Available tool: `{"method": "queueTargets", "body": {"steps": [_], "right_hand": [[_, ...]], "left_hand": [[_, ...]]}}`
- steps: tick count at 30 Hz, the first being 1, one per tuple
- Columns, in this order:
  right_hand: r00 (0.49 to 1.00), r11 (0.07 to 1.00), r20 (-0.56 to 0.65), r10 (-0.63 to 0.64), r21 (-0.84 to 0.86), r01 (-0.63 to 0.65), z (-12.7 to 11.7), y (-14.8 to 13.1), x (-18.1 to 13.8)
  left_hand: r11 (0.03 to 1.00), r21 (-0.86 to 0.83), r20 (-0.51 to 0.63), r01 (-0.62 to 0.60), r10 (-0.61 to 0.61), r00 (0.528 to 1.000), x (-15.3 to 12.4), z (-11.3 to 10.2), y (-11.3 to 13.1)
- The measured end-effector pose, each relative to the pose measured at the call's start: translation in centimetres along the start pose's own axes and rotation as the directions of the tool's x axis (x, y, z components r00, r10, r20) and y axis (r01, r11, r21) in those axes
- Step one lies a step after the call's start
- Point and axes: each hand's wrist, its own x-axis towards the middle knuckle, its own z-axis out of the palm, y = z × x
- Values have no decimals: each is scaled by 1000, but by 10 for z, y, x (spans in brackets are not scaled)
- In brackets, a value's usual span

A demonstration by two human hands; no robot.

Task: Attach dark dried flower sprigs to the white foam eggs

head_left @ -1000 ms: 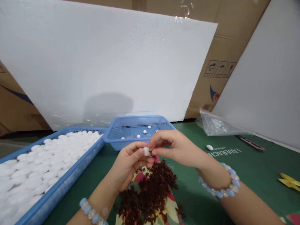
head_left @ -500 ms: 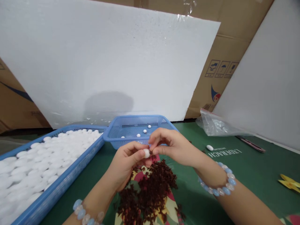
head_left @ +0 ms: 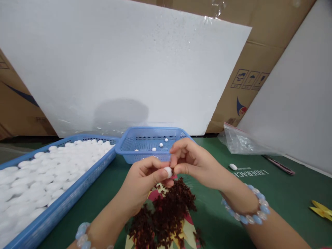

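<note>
My left hand (head_left: 146, 180) pinches a small white egg-shaped piece (head_left: 168, 172) between thumb and fingers. Against the right end of that piece, my right hand (head_left: 193, 162) has its thumb and fingertips closed on a small dark red bit (head_left: 173, 169), mostly hidden by the fingers. Just below both hands lies a loose heap of dark red, frilly pieces (head_left: 166, 214) on a patterned sheet (head_left: 190, 230) coloured yellow, pink and green. Behind the hands stands a blue perforated basket (head_left: 124, 148) with several white egg-shaped pieces spread over its floor.
At the left, a long blue tray (head_left: 85, 178) is full of white egg-shaped pieces. On the green surface at right lie a single white egg (head_left: 233, 166), a clear plastic bag (head_left: 241, 141), tweezers (head_left: 278, 165) and a yellow tool (head_left: 321, 209). White board (head_left: 155, 69) and cardboard (head_left: 272, 38) stand behind.
Both hands have shifted slightly right in the picture, still together at the white egg-shaped piece. The camera view has moved a little. The baskets and the heap look the same.
</note>
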Motion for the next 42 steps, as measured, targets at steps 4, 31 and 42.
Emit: {"method": "queueTargets", "body": {"steps": [4,31,42], "right_hand": [[999,998,38,-26,-50,27,-1,-1,-1],[978,808,127,-164,-552,207,1,-10,-4],[926,870,-201,-321,-450,204,-2,0,-3]], "left_hand": [[1000,0,30,-2,2,1000,1,4,0],[939,341,109,-38,0,994,-8,6,9],[994,98,174,-48,30,984,-1,3,23]]}}
